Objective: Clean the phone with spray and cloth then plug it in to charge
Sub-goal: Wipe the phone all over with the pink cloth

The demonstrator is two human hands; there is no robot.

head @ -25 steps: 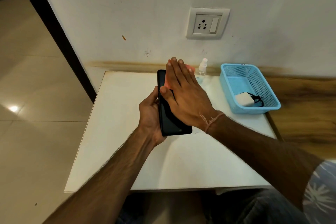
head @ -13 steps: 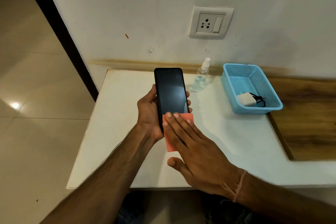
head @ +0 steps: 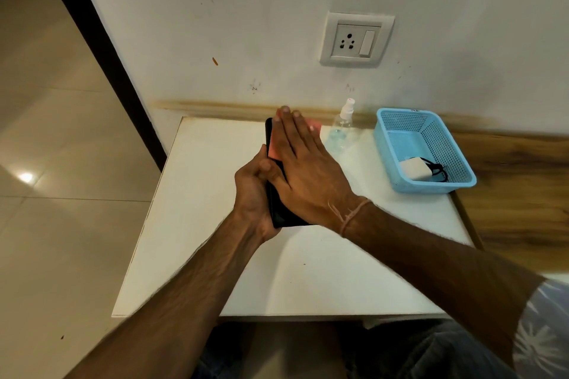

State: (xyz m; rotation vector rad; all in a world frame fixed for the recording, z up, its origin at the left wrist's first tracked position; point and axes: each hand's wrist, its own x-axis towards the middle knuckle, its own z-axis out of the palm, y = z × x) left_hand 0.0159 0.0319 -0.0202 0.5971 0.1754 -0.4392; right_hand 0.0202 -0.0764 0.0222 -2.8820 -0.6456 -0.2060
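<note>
A person's left hand [head: 251, 194] gripped a black phone [head: 281, 215] by its edge, above a white table [head: 215, 255]. The right hand [head: 303, 169] lay flat, fingers straight, pressing a pink cloth [head: 314, 126] against the screen. A hard push could slip the phone from that one-handed hold. Beyond stood a spray bottle [head: 341, 129], a blue basket [head: 462, 177] holding a charger [head: 415, 168], and a wall socket [head: 355, 40]

Left grip [head: 252, 194]: fingers curled in a hold, forearm stretched forward.
Right grip [head: 298, 169]: flat, fingers straight, pressing down.
</note>
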